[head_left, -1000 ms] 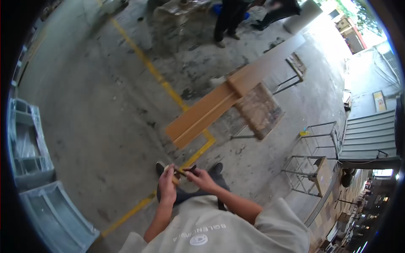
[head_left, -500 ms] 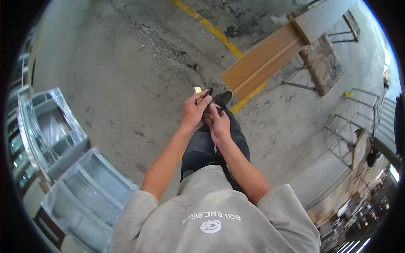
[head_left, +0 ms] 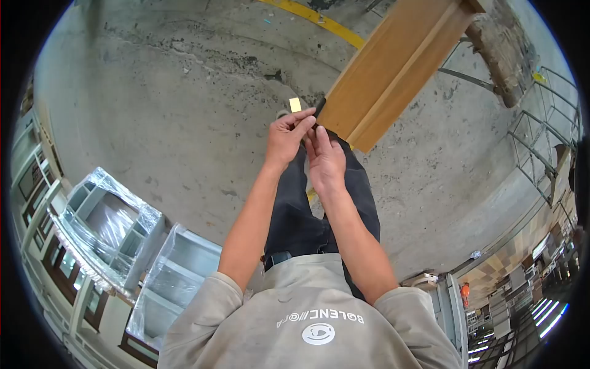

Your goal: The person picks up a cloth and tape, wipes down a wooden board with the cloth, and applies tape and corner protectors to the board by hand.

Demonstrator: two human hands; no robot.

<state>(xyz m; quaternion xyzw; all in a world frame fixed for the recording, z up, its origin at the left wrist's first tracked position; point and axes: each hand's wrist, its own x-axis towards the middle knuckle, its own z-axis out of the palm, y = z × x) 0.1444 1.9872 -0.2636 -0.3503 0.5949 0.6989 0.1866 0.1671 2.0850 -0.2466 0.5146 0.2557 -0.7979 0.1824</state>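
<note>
My left hand [head_left: 286,140] is closed, with thumb and forefinger pinched at a small dark piece [head_left: 320,107] beside the near end of a wooden board [head_left: 384,71]. I cannot tell whether that piece touches the board. A small flat yellow piece [head_left: 295,105] shows just beyond the left fingers; how it is held is hidden. Close beside, my right hand [head_left: 326,161] has its fingers curled and drawn together, palm partly up, near the board's corner. Whatever lies in the right fingers is too small or hidden to name.
The board rests on a stand [head_left: 470,80] with a padded, worn top. Plastic-wrapped grey cabinet frames [head_left: 114,227] stand at the left. Metal racks [head_left: 538,147] are at the right. A yellow line [head_left: 326,23] crosses the concrete floor [head_left: 184,123].
The board's end has come much closer to my hands. Both hands have moved slightly forward, still close together. The yellow piece shows more fully beyond the left fingers.
</note>
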